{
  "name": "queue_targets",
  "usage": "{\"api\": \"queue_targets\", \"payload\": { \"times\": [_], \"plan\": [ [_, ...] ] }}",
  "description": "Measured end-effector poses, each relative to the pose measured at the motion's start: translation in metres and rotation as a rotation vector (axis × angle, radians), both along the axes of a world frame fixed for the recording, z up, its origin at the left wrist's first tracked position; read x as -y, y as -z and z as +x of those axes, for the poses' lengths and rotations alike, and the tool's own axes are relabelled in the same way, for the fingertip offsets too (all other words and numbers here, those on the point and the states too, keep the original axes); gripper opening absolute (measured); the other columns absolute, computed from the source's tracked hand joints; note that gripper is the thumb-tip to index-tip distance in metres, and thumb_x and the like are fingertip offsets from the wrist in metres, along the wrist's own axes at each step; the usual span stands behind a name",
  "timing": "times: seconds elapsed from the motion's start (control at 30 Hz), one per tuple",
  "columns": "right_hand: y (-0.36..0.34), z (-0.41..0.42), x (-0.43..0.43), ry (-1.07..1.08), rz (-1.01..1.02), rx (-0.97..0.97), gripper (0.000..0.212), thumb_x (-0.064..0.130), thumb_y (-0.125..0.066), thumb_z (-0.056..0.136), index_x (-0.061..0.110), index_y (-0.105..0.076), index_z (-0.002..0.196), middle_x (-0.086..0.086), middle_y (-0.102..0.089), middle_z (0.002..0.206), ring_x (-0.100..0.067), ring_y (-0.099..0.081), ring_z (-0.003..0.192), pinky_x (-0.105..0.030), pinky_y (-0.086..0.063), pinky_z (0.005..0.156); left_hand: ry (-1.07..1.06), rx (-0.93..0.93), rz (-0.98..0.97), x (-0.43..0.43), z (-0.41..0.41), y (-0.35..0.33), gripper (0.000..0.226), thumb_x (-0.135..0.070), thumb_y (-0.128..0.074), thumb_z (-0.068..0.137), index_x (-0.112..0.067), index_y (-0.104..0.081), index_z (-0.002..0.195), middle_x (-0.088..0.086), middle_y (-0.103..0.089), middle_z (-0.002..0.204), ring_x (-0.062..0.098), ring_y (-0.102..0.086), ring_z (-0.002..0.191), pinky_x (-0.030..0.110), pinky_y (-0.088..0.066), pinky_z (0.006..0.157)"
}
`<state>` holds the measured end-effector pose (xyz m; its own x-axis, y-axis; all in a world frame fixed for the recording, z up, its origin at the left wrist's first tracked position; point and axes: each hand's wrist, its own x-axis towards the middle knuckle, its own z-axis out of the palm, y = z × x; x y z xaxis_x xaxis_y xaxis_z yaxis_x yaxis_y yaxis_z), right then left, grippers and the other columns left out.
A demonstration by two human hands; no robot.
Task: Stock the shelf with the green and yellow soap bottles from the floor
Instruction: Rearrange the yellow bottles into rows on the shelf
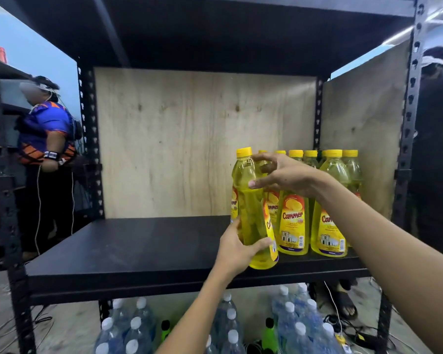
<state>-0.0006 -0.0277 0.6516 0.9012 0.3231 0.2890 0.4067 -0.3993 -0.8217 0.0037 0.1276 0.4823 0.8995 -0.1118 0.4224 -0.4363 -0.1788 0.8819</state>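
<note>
White-capped water bottles (136, 325) stand well below the fingers (260, 245). A person (46, 139) in blue stands far to their left.

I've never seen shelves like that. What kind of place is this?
Probably a stockroom or shop storeroom: a metal shelf rack, rows of identical yellow soap bottles on it, and many water bottles on the floor below.

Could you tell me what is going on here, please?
Someone is stocking a shelf. The left hand grips the lower part and the right hand the upper part of a tilted yellow bottle, just left of the yellow bottles standing at the shelf's right end. Green bottles are on the floor below.
</note>
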Motion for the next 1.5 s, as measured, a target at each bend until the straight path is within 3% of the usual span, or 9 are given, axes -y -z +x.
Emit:
{"api": "queue_targets", "payload": {
  "times": [0.13,0.3,0.5,0.57,0.73,0.87,1.07,1.2,1.5],
  "plan": [
    [-0.003,-0.006,-0.021,0.013,-0.025,0.110,0.093,0.022,-0.091,0.063,0.022,-0.046,0.145,0.002,-0.061,0.120,-0.016,-0.064,0.108,-0.035,-0.061,0.083,0.053,0.003,0.048,-0.036,-0.001,-0.009,0.066,-0.043,-0.089,0.068,-0.048,-0.051,0.122,-0.026,-0.065,0.115,-0.014,-0.059,0.103,0.014,-0.053,0.081],
    [-0.019,0.008,-0.079,0.090,0.118,0.197,0.088,0.024,-0.093,0.063,0.022,-0.052,0.141,-0.008,-0.069,0.115,-0.024,-0.068,0.103,-0.043,-0.059,0.086,0.001,0.070,0.047,-0.097,0.005,-0.035,0.096,-0.046,-0.085,0.070,-0.041,-0.032,0.149,-0.015,-0.053,0.141,0.008,-0.053,0.128,0.037,-0.052,0.102],
    [-0.025,0.057,-0.183,0.325,0.169,0.363,0.089,0.042,-0.093,0.055,0.025,-0.055,0.134,-0.004,-0.066,0.123,-0.025,-0.060,0.116,-0.042,-0.050,0.099,-0.630,0.200,0.193,-0.134,0.025,-0.024,0.092,-0.044,-0.085,0.067,-0.032,-0.037,0.145,-0.007,-0.055,0.131,0.014,-0.055,0.119,0.043,-0.048,0.101],
    [-0.022,0.075,-0.215,0.354,0.154,0.395,0.087,0.047,-0.091,0.054,0.026,-0.055,0.132,-0.005,-0.067,0.121,-0.026,-0.061,0.114,-0.038,-0.051,0.096,-0.688,0.159,0.179,-0.150,0.044,-0.021,0.087,-0.039,-0.084,0.070,-0.026,-0.039,0.143,-0.002,-0.057,0.124,0.019,-0.057,0.115,0.045,-0.049,0.098],
    [-0.010,0.125,-0.284,0.402,0.087,0.505,0.081,0.054,-0.084,0.056,0.022,-0.054,0.124,-0.008,-0.068,0.113,-0.032,-0.064,0.106,-0.032,-0.046,0.077,-0.634,0.076,0.198,-0.216,0.103,-0.027,0.070,-0.025,-0.082,0.075,-0.023,-0.043,0.134,0.000,-0.063,0.118,0.023,-0.063,0.108,0.042,-0.051,0.095],
    [-0.001,0.163,-0.326,0.384,0.063,0.476,0.080,0.053,-0.082,0.065,0.017,-0.047,0.127,-0.013,-0.060,0.118,-0.035,-0.058,0.111,-0.036,-0.046,0.086,-0.569,0.070,0.257,-0.277,0.145,-0.027,0.066,-0.015,-0.087,0.070,-0.027,-0.045,0.119,-0.001,-0.065,0.115,0.019,-0.065,0.104,0.036,-0.053,0.088],
    [0.007,0.202,-0.371,0.368,0.020,0.453,0.083,0.049,-0.081,0.072,0.013,-0.042,0.135,-0.016,-0.053,0.127,-0.037,-0.053,0.119,-0.037,-0.046,0.091,-0.492,0.033,0.297,-0.333,0.193,-0.023,0.072,-0.014,-0.092,0.065,-0.017,-0.052,0.125,0.001,-0.070,0.114,0.016,-0.067,0.103,0.036,-0.053,0.095],
    [0.010,0.215,-0.388,0.380,-0.028,0.445,0.086,0.048,-0.081,0.072,0.014,-0.037,0.138,-0.016,-0.050,0.130,-0.036,-0.051,0.121,-0.037,-0.046,0.090,-0.395,-0.014,0.263,-0.351,0.211,-0.018,0.070,-0.007,-0.092,0.065,-0.012,-0.054,0.124,-0.005,-0.072,0.105,0.000,-0.069,0.089,0.017,-0.055,0.080],
    [0.028,0.231,-0.409,0.427,-0.098,0.436,0.089,0.052,-0.083,0.069,0.016,-0.037,0.135,-0.016,-0.050,0.129,-0.035,-0.053,0.118,-0.038,-0.048,0.087,-0.359,-0.124,0.263,-0.372,0.231,0.002,0.074,-0.009,-0.091,0.066,-0.015,-0.053,0.129,0.000,-0.073,0.115,0.017,-0.070,0.106,0.044,-0.051,0.102]
  ]
}}
